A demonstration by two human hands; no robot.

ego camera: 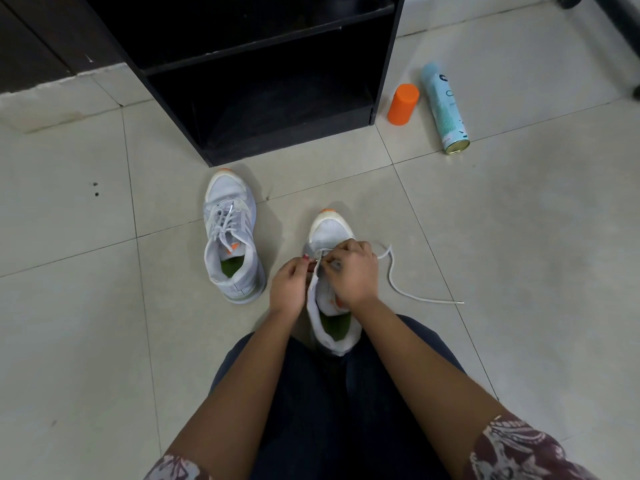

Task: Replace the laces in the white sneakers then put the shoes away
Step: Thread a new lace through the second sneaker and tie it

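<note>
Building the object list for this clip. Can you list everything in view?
laced sneaker: 1, white with orange toe tip and green insole, on the floor left of the hands
sneaker being laced: 1, same colours, in front of the person's lap
lace: 1, white, loose end trailing right across the floor
shelf unit: 1, black, top centre
cap: 1, orange, on the floor right of the shelf unit
spray can: 1, light blue, lying right of the cap
floor: pale tiles
left hand: fingers pinch the lace at the shoe
right hand: fingers curled on the lace over the shoe
</note>
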